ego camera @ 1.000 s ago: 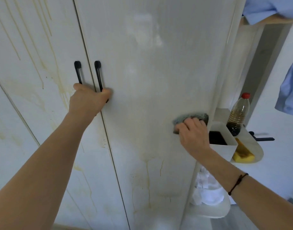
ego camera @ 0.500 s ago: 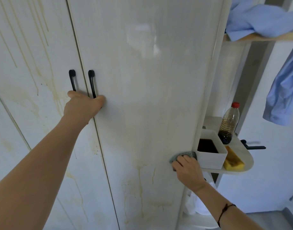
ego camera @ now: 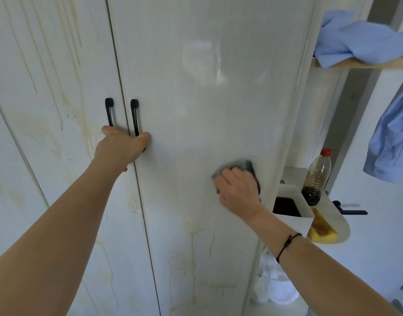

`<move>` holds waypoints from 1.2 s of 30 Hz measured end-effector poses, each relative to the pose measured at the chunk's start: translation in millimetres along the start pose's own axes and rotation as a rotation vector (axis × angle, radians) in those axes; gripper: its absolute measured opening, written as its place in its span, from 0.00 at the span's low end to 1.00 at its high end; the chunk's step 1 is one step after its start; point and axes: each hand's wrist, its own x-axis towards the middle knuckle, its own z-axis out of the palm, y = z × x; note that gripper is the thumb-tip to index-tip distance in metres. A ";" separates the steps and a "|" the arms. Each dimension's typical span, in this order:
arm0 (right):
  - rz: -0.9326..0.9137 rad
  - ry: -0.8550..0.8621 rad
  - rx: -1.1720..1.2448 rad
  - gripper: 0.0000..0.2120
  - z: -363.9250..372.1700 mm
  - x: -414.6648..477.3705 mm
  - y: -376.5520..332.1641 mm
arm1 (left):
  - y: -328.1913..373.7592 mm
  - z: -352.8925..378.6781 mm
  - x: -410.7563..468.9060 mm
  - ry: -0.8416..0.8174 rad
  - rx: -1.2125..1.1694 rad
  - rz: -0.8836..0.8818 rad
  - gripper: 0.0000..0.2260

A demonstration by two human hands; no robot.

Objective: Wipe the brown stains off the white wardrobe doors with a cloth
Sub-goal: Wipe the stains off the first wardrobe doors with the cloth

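My right hand [ego camera: 238, 192] pressed the cloth [ego camera: 237, 166] to the door [ego camera: 196, 99], fingers curled over it, at 4 o'clock from the handle [ego camera: 134, 117], which my left hand [ego camera: 120, 145] gripped as a brace. Firm overlapping strokes seemed best, working down to the stains [ego camera: 192, 254] at 7 o'clock. Half a second back the cloth sat lower, at the door's right edge; left hand unmoved.

No text, label, brand, number or sign can be read in this view, not on the white wardrobe doors [ego camera: 207, 110], not on the plastic bottle [ego camera: 316, 179] with the red cap, and not on the white container [ego camera: 295, 221] beside it.
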 end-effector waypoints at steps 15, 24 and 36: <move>0.242 0.245 0.047 0.06 15.0 139.4 -7.2 | -19.1 8.1 8.1 0.098 0.071 0.152 0.32; -0.068 -0.024 0.134 0.06 95.8 89.8 -120.7 | -24.4 6.0 10.7 0.130 0.092 0.223 0.32; -0.148 -0.234 0.186 0.09 156.4 1.1 -192.0 | -42.8 2.8 14.2 0.194 0.127 0.418 0.32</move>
